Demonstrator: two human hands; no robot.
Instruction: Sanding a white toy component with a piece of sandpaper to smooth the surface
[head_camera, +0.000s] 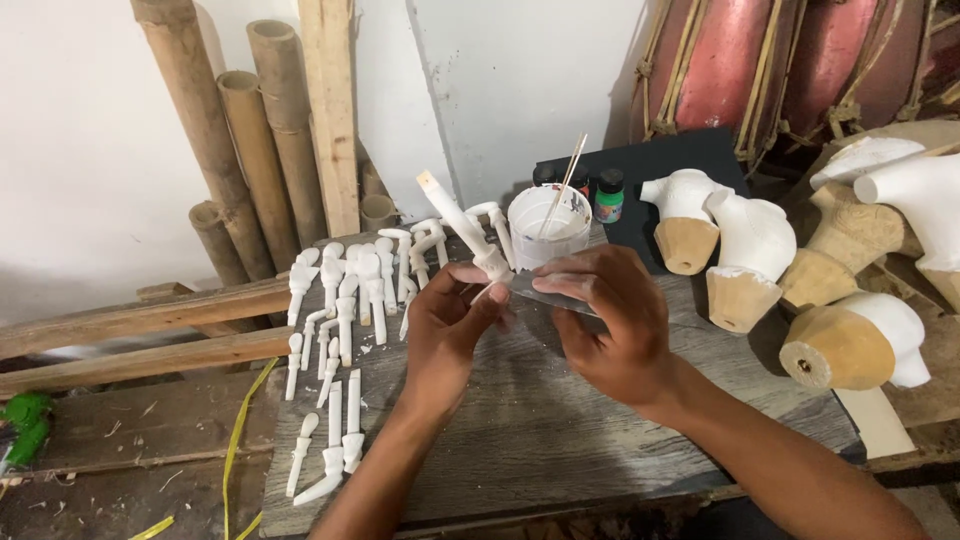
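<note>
the left hand (450, 325) pinches the lower end of a white-painted carved wooden arm piece (462, 227) between thumb and fingertips, holding it tilted up and to the left above the grey wooden board (560, 430). the right hand (610, 320) is closed around a thin flat strip, greyish and partly see-through (545, 292), whose near end touches the base of the white piece; what the strip is made of cannot be told. both hands meet over the middle of the board.

just behind the hands stands a white plastic cup (548, 228) with thin sticks (562, 185) leaning in it, and small paint bottles (608, 195) stand beside it on a dark sheet. to the left of the left hand, a spread of white carved limb pieces (345, 320) lies in rows on the board. to the right lie white-painted wooden torso shapes with bare wood bases (745, 260). bamboo poles (240, 140) lean against the wall behind.
</note>
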